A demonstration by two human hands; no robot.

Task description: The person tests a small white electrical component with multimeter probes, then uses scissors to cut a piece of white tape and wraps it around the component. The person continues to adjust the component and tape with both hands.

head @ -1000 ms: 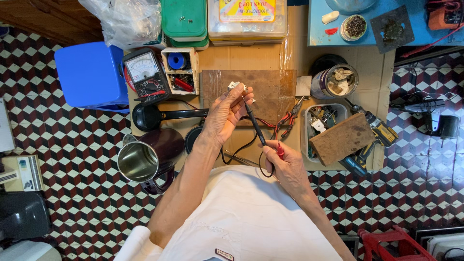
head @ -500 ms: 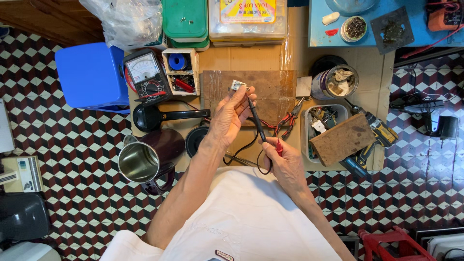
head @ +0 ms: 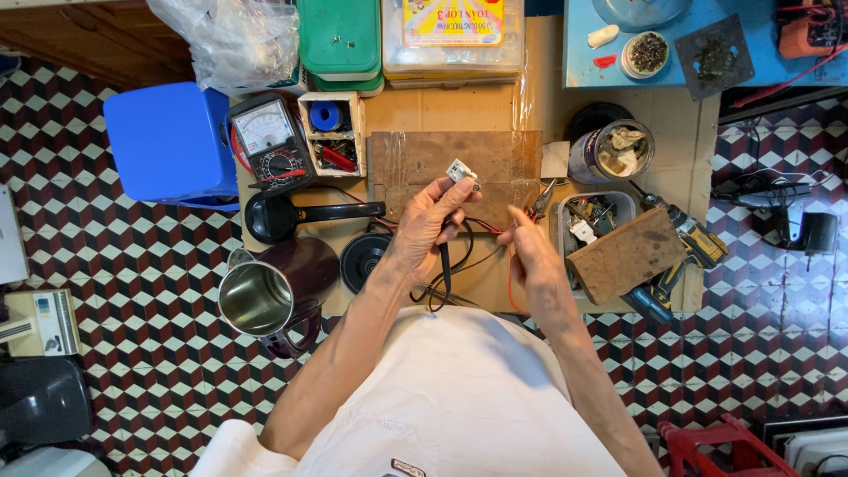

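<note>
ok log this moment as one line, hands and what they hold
left hand: holds small white part, black probe | right hand: on red lead | meter: far left of board

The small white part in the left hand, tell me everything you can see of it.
The small white part is a little blocky piece, seemingly plastic, with what looks like a bit of metal at one edge; finer detail is too small to tell. The left hand pinches it at the fingertips, raised over the brown wooden board. A black probe hangs down from the same hand. The right hand is apart from the part, beside it, and does not touch it.
</note>
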